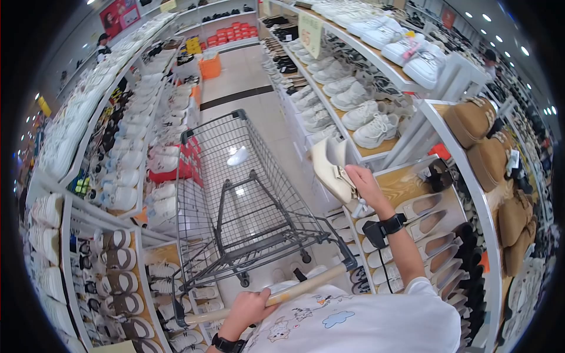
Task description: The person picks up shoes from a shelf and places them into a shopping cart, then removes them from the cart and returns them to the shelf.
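Observation:
My right hand (pixel 365 187) grips a cream shoe (pixel 331 174) with a buckle-like trim and raises it beside the lower right shelf. The shoe's toe points away, and my fingers partly cover its near end. Below that hand, pale flat shoes (pixel 416 226) line the shelf in pairs. My left hand (pixel 250 309) is wrapped round the beige handle (pixel 312 283) of a grey wire shopping cart (pixel 235 176), which stands in front of me in the aisle. Black bands with small devices are strapped to both wrists.
Shelves of white sneakers (pixel 375 126) run along the right, with brown shoes (pixel 471 120) nearer. On the left, another rack (pixel 70 217) holds rows of shoes. Farther up the aisle are an orange bin (pixel 209 66) and red boxes (pixel 234 33). A person (pixel 103 47) stands beyond the left rack.

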A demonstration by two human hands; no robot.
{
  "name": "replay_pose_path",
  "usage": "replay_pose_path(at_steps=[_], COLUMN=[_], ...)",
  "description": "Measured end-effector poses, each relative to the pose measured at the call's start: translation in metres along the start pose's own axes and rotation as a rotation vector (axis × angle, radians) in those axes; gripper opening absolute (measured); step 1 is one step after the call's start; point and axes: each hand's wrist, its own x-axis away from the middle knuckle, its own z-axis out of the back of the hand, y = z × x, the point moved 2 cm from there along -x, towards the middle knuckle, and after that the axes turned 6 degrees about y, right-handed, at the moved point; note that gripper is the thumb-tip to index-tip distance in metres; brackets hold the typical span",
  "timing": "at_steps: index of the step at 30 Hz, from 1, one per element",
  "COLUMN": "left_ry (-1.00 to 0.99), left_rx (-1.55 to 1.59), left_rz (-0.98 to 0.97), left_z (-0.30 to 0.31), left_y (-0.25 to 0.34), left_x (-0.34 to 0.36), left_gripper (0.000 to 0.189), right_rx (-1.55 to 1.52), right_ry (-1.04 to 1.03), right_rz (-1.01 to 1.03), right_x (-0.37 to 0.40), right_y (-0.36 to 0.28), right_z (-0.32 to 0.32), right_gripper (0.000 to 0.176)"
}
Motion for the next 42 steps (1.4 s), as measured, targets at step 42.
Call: replay_pose_path(at_steps=[42], left_ry=[0.048], left_rx=[-0.006], left_rz=[0.080], left_z=[-0.037], left_y=[0.023], left_x=[0.023], left_gripper=[0.012], right_rx=[0.787], right_ry=[-1.273], right_rz=[-0.162], right_x=[0.044], right_y=[0.239], right_z=[-0.314], right_gripper=[0.065])
